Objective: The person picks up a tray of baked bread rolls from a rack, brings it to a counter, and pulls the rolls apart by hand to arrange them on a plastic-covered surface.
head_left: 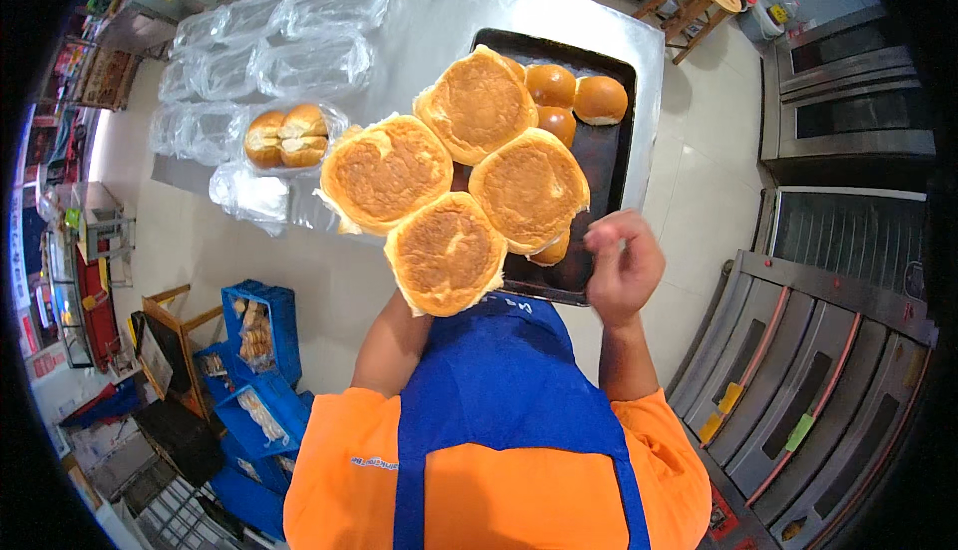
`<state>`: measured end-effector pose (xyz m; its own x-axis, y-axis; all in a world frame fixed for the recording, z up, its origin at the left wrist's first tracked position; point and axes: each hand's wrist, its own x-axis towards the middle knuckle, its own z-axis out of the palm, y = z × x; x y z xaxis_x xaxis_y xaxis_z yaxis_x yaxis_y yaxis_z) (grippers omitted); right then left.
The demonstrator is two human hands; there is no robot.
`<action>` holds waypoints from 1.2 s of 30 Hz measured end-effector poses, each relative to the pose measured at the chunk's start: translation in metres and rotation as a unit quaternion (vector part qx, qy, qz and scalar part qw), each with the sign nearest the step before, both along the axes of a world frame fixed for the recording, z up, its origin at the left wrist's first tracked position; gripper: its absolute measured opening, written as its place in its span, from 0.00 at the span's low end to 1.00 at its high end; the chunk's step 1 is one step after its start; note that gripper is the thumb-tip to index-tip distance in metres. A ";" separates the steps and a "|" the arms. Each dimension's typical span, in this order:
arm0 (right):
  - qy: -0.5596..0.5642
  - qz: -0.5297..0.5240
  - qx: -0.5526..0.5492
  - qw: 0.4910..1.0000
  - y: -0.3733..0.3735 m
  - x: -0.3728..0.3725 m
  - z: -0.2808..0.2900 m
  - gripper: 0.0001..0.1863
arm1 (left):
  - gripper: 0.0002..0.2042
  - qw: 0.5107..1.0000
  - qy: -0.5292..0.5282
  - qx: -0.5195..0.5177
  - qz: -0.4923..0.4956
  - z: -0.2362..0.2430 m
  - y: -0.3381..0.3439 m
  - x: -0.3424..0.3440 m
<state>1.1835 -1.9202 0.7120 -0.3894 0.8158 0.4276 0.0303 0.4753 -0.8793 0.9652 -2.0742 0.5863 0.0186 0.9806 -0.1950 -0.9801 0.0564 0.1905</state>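
Curls the right hand (624, 263) closed, nothing visible in it, at the near right corner of the dark tray (609, 176); hides the left hand under the four joined buns (435, 183), so cannot tell its grip, but seems to bear them from below, just above the tray. Could tear at the seams or sag off one side, being spread wide over one hidden support with no help from the right. If tipped, could land on and dent the round rolls (550, 85) in the tray. Slants the left forearm (399, 345) up and inward beneath the nearest bun; points the right forearm (627, 358) nearly straight ahead, fingers turned inward. Farther off, shows bagged buns (287, 137) on the metal table (424, 11), then clear bags (314, 66) beyond.
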 end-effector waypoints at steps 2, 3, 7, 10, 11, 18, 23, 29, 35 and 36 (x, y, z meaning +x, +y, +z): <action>-0.017 -0.083 -0.041 0.996 0.015 0.011 -0.012 0.04 | 0.44 1.000 -0.005 -0.008 0.001 -0.002 -0.004 0.002; -0.025 -0.123 -0.071 0.990 0.021 0.012 -0.016 0.04 | 0.44 1.000 -0.007 -0.011 -0.003 -0.002 -0.005 0.003; -0.055 -0.136 -0.025 0.989 0.037 0.007 -0.017 0.03 | 0.42 1.000 -0.005 -0.020 -0.017 -0.003 -0.007 0.003; -0.138 -0.102 0.140 0.975 0.043 0.000 -0.009 0.02 | 0.41 0.999 -0.005 -0.023 -0.035 -0.004 -0.008 0.001; -0.155 -0.094 0.169 0.969 0.045 -0.005 -0.008 0.02 | 0.41 0.999 -0.006 -0.025 -0.043 -0.005 -0.008 0.000; -0.228 -0.049 0.271 0.934 0.047 -0.032 0.000 0.05 | 0.39 0.993 -0.016 -0.028 -0.112 -0.007 0.003 -0.015; -0.266 -0.078 0.288 0.917 0.034 -0.032 0.004 0.06 | 0.37 0.987 -0.013 -0.019 -0.157 -0.012 0.022 -0.031; -0.301 -0.250 0.254 0.884 0.013 -0.024 -0.010 0.05 | 0.35 0.970 -0.024 -0.020 -0.241 -0.016 0.031 -0.051; -0.278 -0.528 0.280 0.752 -0.004 0.036 0.004 0.10 | 0.33 0.950 -0.042 -0.026 -0.309 -0.013 0.023 -0.063; -0.314 -0.530 0.265 0.742 -0.021 0.048 0.008 0.14 | 0.33 0.946 -0.048 -0.030 -0.320 -0.013 0.022 -0.064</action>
<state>1.2318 -1.9411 0.7198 0.0927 0.5887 0.8030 0.9582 0.1665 -0.2327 0.9010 -2.0518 0.5738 0.6251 0.7498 -0.2171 -0.7540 0.6519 0.0807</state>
